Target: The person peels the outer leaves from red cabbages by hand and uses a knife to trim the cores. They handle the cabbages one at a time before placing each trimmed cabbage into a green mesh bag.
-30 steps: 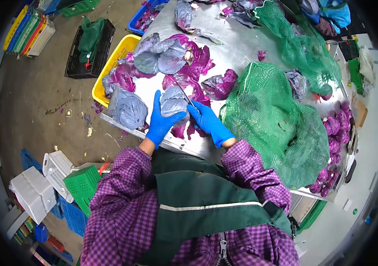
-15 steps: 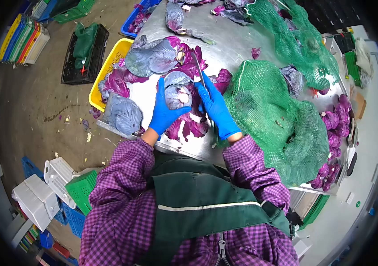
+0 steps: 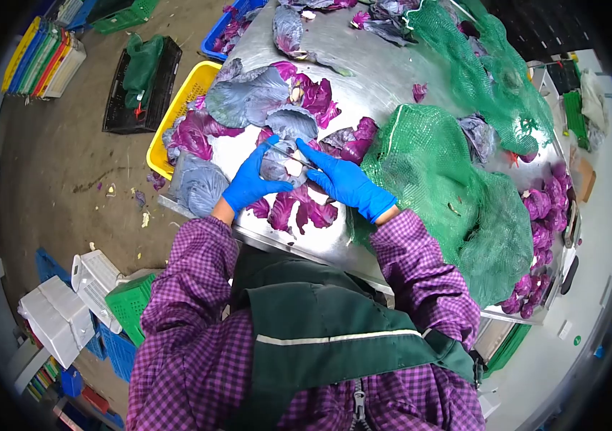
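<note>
On metal table (image 3: 248, 149), knife (image 3: 293, 154), cabbage (image 3: 276, 169)

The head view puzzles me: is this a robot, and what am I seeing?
No robot here: a camera worn on a person's head looks down at their own gloved hands. The left hand steadies a cabbage; the right hand holds a knife, its blade over the cabbage. On the metal table lie loose purple leaves and green netting, with purple heads at the far right. A yellow basket sits beside the table's left edge.
</note>
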### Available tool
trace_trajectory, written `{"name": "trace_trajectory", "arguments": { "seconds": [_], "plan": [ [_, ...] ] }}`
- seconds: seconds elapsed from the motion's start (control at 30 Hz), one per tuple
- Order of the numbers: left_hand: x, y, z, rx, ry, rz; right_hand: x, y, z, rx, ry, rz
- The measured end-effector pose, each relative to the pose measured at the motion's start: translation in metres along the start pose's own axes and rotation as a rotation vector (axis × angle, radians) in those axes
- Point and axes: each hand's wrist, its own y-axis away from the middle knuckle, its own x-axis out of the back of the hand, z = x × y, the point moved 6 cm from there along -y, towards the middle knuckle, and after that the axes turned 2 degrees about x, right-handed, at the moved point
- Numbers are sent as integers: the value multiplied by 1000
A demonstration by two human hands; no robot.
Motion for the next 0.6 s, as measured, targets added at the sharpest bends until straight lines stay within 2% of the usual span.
{"name": "trace_trajectory", "arguments": {
  "seconds": [0.07,0.1,0.13,0.17,0.2,0.27,0.3,0.33,0.37,0.4,0.47,0.5,0.53,0.6],
  "plan": [
    [1,-4,4,25,14,-46,7,0,-9,-98,64,-43],
    [3,-5,4,-3,-137,-70,2,-3,0,-102,59,-42],
    [3,-5,6,-33,-289,-95,3,-11,9,-41,73,101],
    [1,-6,5,-31,-292,-95,4,-18,18,23,86,244],
    [-4,-6,6,-53,-301,-133,3,-26,20,28,84,244],
    [-11,-3,8,-76,-316,-170,10,-35,38,-111,-486,497],
    [-9,-1,8,-102,-306,-93,8,-36,35,-106,-576,524],
    [-9,2,7,-129,-292,-18,8,-35,32,-107,-577,529],
    [-11,10,1,-81,-29,23,2,-35,34,-201,-694,440],
    [-20,10,-9,-81,-27,21,-5,-34,36,-294,-809,345],
    [-22,14,-34,-22,-43,331,-11,-32,32,-362,-843,280],
    [-22,12,-30,-44,-99,423,-8,-35,18,-278,-678,314],
    [-18,9,-26,-45,-96,423,-6,-36,7,-195,-509,345],
    [-18,2,-7,-209,-206,145,-13,-37,9,-144,-570,302]
  ]
}}
